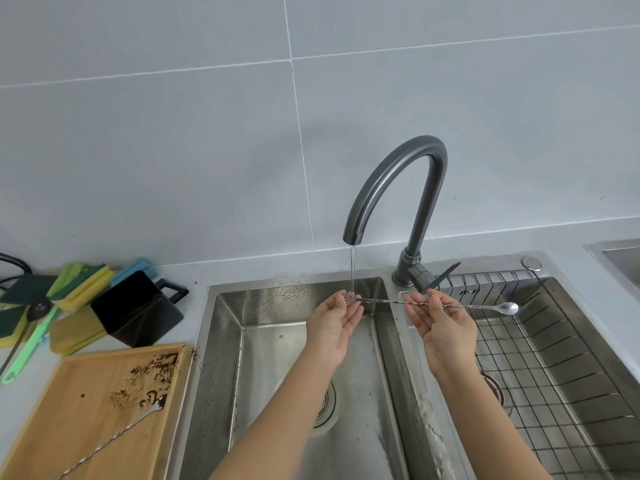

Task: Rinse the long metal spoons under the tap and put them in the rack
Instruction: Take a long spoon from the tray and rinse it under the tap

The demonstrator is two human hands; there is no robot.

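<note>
A long twisted metal spoon [485, 306] lies level across both hands, its bowl out to the right above the wire rack [540, 358]. My left hand [334, 323] pinches its left end under the thin stream of water from the grey tap [398, 181]. My right hand [441, 323] grips the stem near the middle, over the divider between the basins. A second long spoon [114, 439] rests on the wooden board [69, 410], its dirty end among dark crumbs.
The left sink basin [277, 375] is wet, with a drain below my left arm. A black square cup [138, 310], several sponges [83, 282] and a green-handled brush [31, 344] sit on the counter at left. The tap lever [443, 273] points toward the rack.
</note>
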